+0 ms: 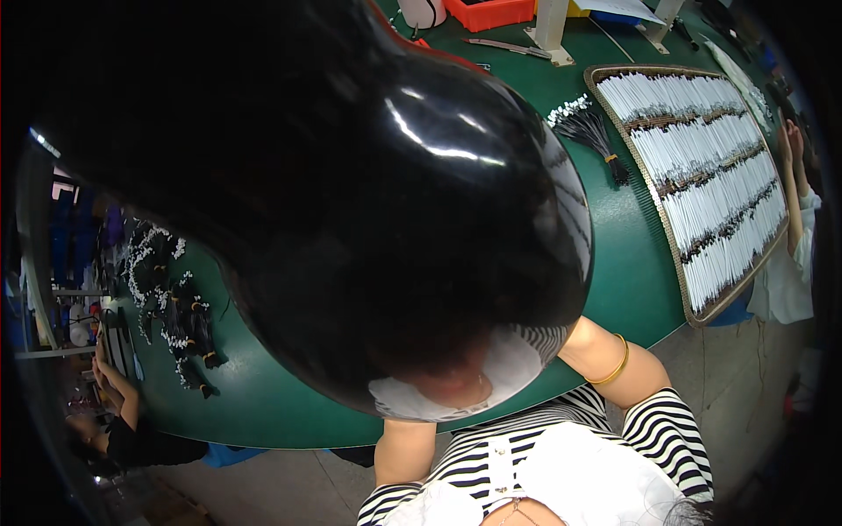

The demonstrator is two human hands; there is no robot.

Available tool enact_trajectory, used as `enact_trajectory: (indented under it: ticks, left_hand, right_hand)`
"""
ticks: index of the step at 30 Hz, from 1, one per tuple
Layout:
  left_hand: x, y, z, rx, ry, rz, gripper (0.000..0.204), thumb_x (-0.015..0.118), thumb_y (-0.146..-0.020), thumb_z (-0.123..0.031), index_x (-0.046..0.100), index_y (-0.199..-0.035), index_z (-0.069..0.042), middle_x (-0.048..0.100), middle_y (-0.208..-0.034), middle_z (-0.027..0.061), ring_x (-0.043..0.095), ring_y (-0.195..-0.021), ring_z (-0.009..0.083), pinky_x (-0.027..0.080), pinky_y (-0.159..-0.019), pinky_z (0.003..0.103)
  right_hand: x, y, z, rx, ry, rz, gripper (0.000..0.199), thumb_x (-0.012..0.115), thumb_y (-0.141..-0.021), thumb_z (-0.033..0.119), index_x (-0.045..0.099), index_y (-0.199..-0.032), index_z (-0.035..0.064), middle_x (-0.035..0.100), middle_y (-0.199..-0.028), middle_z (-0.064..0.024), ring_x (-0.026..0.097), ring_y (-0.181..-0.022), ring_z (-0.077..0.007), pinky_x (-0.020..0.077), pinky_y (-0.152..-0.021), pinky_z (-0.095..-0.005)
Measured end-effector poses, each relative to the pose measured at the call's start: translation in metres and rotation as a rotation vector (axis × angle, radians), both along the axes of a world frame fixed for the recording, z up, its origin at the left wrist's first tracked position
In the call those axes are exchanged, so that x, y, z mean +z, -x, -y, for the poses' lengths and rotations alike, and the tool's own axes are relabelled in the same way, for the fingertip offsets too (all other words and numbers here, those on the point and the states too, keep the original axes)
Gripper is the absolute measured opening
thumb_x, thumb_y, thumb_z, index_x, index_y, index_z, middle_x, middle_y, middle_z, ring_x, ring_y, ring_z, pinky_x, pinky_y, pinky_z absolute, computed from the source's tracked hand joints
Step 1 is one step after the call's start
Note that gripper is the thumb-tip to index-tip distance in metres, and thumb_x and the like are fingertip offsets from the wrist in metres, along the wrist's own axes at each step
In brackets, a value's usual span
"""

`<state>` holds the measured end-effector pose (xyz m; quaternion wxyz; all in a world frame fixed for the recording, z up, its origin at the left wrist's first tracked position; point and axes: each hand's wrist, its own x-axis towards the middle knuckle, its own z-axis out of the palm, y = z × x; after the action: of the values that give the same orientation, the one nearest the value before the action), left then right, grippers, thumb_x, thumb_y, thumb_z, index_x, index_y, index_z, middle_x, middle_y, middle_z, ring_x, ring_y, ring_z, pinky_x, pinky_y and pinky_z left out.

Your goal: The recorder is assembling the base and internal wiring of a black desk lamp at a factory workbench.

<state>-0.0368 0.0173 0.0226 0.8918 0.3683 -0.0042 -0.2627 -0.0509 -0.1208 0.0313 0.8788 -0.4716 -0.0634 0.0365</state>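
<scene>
A large, glossy black rounded housing (421, 254) fills the middle of the view and hides both of my hands. My left forearm (405, 451) goes up behind its lower edge. From the right, my right forearm (624, 366), with a gold-coloured bangle (621, 359), passes behind it too. What my hands hold or touch cannot be seen. Right of the housing lies a bundle of black wires (589, 131) with white connector ends, tied with a yellowish band. Beside it is a shallow tray (677, 241) with rows of thin white pieces with dark ends.
The green table (627, 241) extends to both sides. Several black wire bundles (200, 329) with white ends lie at left. A pen (509, 46), a red bin (491, 12) and a white metal post (551, 31) are at the back. Other people's arms (124, 394) show at both sides.
</scene>
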Motion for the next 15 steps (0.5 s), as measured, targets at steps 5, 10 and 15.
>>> enact_trajectory:
  ticks: [5, 10, 15]
  left_hand:
    - [0.009, -0.002, 0.001, -0.088, 0.081, -0.073, 0.009, 0.039, -0.074, -0.006, 0.043, -0.075, 0.002, 0.023, -0.044, -0.0034, 0.023, -0.035, 0.0078, 0.030, -0.053, 0.022]
    - [0.008, -0.003, -0.001, -0.160, 0.166, -0.102, 0.011, 0.039, -0.075, -0.007, 0.043, -0.080, 0.002, 0.024, -0.046, -0.0042, 0.021, -0.032, 0.0076, 0.028, -0.049, 0.022]
    - [0.007, -0.001, 0.001, -0.097, 0.047, -0.005, 0.016, 0.040, -0.075, -0.009, 0.046, -0.085, 0.003, 0.027, -0.048, -0.0043, 0.026, -0.036, 0.0076, 0.025, -0.045, 0.023]
  right_hand:
    - [0.004, 0.000, 0.002, 0.072, 0.001, 0.014, 0.009, 0.049, -0.076, 0.008, 0.052, -0.076, -0.0010, 0.053, -0.071, -0.0057, 0.052, -0.066, -0.0098, 0.0429, -0.060, -0.0210]
    - [0.014, 0.001, 0.003, 0.082, -0.094, -0.030, 0.009, 0.049, -0.076, 0.007, 0.052, -0.076, -0.0018, 0.054, -0.070, -0.0069, 0.053, -0.067, -0.0106, 0.0433, -0.060, -0.0214]
    - [0.007, 0.000, 0.001, 0.054, -0.147, 0.021, 0.009, 0.050, -0.075, 0.005, 0.051, -0.078, -0.0031, 0.055, -0.071, -0.0099, 0.055, -0.064, -0.0138, 0.0444, -0.060, -0.0232]
